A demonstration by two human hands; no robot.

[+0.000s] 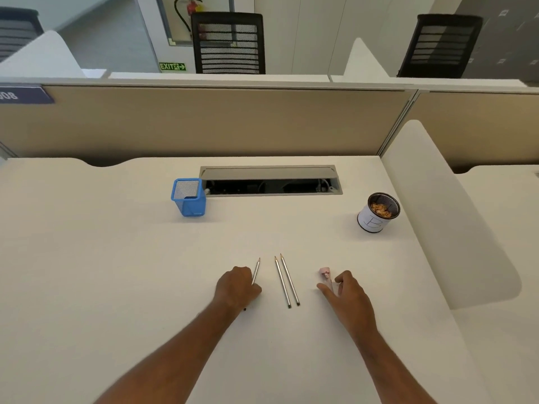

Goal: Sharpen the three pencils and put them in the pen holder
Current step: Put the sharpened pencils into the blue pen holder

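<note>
Three grey pencils lie on the white desk with their tips pointing away from me. My left hand (237, 287) curls around the left pencil (256, 269), which still touches the desk. The other two pencils (286, 281) lie side by side just to its right, untouched. A small pink and clear sharpener (326, 274) lies further right, and my right hand (347, 290) has its thumb and fingers at the sharpener's near end. The blue mesh pen holder (189, 197) stands upright at the back left.
A round black cup (378, 212) wrapped in white paper holds pencil shavings at the back right. An open cable tray (271, 180) is sunk into the desk behind the holder. A beige partition runs along the back, and a white divider (443, 217) rises on the right.
</note>
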